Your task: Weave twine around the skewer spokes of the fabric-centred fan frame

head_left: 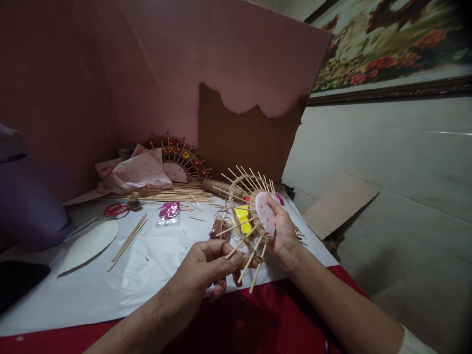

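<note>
My right hand point(283, 233) grips a small craft piece point(254, 211): a pink dotted disc with thin wooden sticks fanning out and brown twine woven round them. It is held upright above the white sheet point(147, 275). My left hand point(206, 268) is closed in a pinch at the lower sticks, thumb and forefinger on one stick or the twine there; which one I cannot make out.
On the sheet lie red scissors point(116, 210), loose sticks point(129, 238), a white oval cutout point(88, 243), a pink packet point(169, 211) and a small jar point(221, 226). A finished decorated fan point(180, 160), pink paper point(136, 172) and a stick bundle point(173, 194) sit before a pink-brown board point(236, 137).
</note>
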Tool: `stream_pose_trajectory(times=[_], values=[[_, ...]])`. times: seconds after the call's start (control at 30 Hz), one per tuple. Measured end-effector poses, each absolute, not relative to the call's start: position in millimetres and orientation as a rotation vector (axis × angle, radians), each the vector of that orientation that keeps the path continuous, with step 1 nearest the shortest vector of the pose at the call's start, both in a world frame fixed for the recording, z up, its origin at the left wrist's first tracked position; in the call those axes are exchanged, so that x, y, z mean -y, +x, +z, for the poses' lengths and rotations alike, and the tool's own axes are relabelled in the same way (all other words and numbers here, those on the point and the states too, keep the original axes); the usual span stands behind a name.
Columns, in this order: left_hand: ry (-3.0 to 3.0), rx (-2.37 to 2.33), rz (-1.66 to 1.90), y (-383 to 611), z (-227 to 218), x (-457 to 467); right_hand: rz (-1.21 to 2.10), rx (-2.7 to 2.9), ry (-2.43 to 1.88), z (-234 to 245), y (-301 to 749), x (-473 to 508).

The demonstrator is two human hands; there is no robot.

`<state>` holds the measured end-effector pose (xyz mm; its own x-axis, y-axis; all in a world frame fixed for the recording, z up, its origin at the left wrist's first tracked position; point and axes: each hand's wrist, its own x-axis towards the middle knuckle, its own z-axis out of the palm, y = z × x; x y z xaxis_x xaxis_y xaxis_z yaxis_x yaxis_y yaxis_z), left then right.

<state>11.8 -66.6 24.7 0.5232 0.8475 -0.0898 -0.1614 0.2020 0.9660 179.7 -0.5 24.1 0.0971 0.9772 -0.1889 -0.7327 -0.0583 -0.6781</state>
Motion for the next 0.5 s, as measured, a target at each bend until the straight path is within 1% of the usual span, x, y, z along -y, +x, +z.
stream_pose_trajectory(times=[0.5], values=[[1.188, -0.741, 0.803, 11.9, 27.7, 68.2, 1.494, 0.431, -0.768, 27.1, 178.8, 3.2]])
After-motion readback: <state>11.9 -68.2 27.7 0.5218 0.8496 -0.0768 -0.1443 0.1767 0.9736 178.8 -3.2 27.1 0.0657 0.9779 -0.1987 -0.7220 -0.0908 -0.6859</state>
